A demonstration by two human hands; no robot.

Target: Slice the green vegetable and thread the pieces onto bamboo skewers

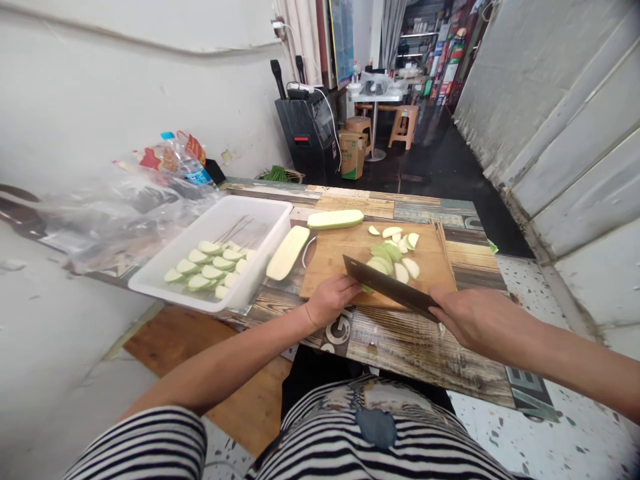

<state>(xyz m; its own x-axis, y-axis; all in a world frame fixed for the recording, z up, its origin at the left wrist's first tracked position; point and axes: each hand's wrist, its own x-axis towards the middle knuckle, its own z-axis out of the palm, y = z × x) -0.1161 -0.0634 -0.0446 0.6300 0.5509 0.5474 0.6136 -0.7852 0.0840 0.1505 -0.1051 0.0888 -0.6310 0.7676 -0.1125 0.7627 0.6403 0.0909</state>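
My right hand (473, 320) grips a cleaver (390, 287) by its handle, with the dark blade slanting across the front of the wooden cutting board (330, 257). My left hand (333, 298) is closed at the board's front left, its fingertips against a zucchini piece (368, 289) mostly hidden by blade and fingers. Behind the blade lie pale green zucchini slices (384, 256) in a loose pile, with smaller offcuts (393, 232) farther back. One halved zucchini (289, 252) rests left of the board, and another zucchini half (335, 219) lies along its back left edge.
A white plastic tray (270, 223) at left holds rows of slices with thin sticks. Wooden skewers (443, 247) lie along the board's right edge. Plastic bags (135, 213) and a water bottle (193, 167) are at far left. Beyond the table stands a black speaker (307, 133).
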